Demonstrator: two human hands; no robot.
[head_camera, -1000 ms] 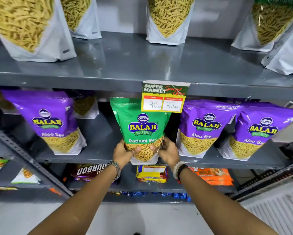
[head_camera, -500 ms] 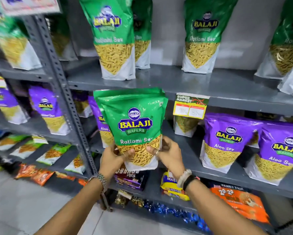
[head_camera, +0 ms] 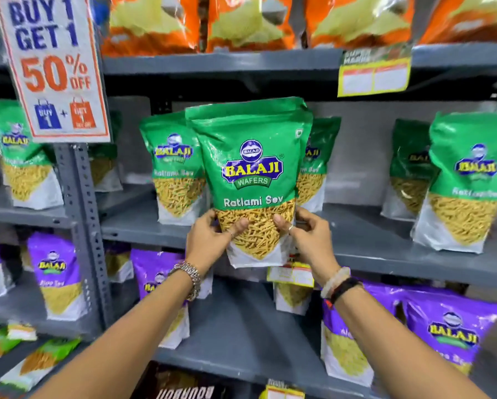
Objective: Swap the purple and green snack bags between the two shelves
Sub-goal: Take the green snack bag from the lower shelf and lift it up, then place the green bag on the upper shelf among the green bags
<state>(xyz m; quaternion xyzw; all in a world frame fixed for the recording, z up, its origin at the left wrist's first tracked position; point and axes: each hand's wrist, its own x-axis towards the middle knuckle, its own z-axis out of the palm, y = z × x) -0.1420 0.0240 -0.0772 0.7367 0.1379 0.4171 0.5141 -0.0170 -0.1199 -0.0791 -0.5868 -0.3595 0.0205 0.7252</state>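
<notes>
The green snack bag (head_camera: 251, 180) had been lifted clear of the lower shelf (head_camera: 241, 321), where a second earlier its base was still being held among the purple bags (head_camera: 450, 338), and was now raised in front of the upper shelf (head_camera: 371, 243). It was held upright in the air, its base below the shelf edge, not yet set down. The left hand (head_camera: 209, 240) was closed on the lower left corner, thumb across the clear window; the right hand (head_camera: 304, 234) was closed likewise on the lower right corner. The grip appeared unchanged throughout the lift; only the height and the view had shifted.

The upper shelf was seen to carry other green bags (head_camera: 173, 171), two partly hidden just behind the held one. This was judged to mean that a green bag was being returned to the green row, with placement still outstanding. A gap between the standing bags seemed needed for the base to settle without toppling a neighbour.
</notes>
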